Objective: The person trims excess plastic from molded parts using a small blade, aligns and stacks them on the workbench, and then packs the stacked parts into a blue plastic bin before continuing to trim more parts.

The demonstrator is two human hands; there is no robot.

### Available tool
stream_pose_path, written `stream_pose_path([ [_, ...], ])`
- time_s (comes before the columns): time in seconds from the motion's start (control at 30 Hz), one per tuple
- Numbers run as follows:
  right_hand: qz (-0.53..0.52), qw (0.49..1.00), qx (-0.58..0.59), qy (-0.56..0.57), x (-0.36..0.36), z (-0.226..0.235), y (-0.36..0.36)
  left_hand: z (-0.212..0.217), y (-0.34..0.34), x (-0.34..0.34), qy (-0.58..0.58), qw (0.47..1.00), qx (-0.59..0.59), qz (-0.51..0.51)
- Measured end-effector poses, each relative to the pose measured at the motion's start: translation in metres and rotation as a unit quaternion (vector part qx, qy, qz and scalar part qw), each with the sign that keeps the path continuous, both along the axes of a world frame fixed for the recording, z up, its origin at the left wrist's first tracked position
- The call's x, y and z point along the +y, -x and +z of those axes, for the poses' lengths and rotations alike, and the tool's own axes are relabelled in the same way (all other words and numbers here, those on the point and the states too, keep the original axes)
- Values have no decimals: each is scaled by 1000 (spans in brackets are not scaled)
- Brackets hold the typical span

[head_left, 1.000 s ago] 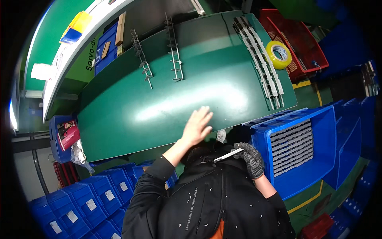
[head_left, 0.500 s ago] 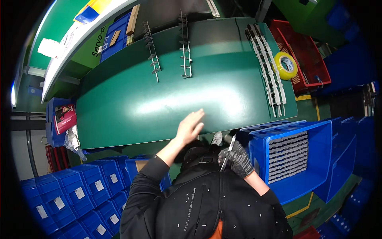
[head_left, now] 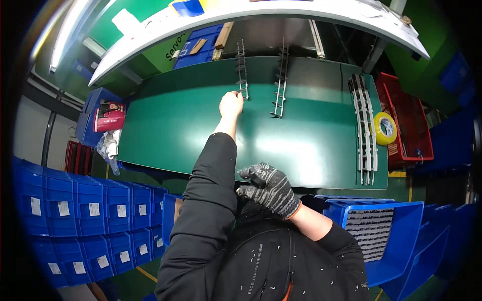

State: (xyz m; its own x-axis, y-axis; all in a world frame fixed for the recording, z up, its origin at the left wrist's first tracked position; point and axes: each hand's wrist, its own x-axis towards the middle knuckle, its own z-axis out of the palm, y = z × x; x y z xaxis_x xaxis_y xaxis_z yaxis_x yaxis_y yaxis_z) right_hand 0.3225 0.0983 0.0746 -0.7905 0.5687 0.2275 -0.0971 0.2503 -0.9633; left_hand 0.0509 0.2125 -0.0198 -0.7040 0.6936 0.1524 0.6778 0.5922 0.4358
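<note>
My bare left hand [head_left: 231, 104] reaches across the green table, its fingers closed at the near end of a narrow metal rail with small discs along it [head_left: 242, 70]. Fingertips are partly hidden behind the hand. Beside it on the right lies a second such disc-lined rail [head_left: 280, 85], untouched. My right hand [head_left: 271, 189], in a dark grey knitted glove, hovers over the table's front edge near my body with curled fingers. What it holds cannot be made out from this angle.
Several long metal strips [head_left: 366, 130] lie at the table's [head_left: 186, 135] right end, beside a yellow tape roll [head_left: 385, 128]. A red crate [head_left: 409, 120] stands beyond. A blue bin [head_left: 409, 236] holds rows of grey parts at right; stacked blue bins [head_left: 108, 200] stand left. A white shelf [head_left: 281, 9] overhangs the back.
My left hand has moved forward from the table's front to the left rail and closed on it. My right hand has risen and turned; the slim silvery rod it held no longer shows clearly. The view has shifted.
</note>
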Motion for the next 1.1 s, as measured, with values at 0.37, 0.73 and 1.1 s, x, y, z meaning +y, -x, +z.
stream_pose_path([
  [0.37,89,995,38,11,-25,12,25,8,48,-32,58,996,-1,65],
  [0.73,421,803,-48,419,-3,22,45,-5,91,4,7,994,-69,81],
  [1.1,104,869,4,484,30,-36,36,-59,29,43,111,976,15,-189],
])
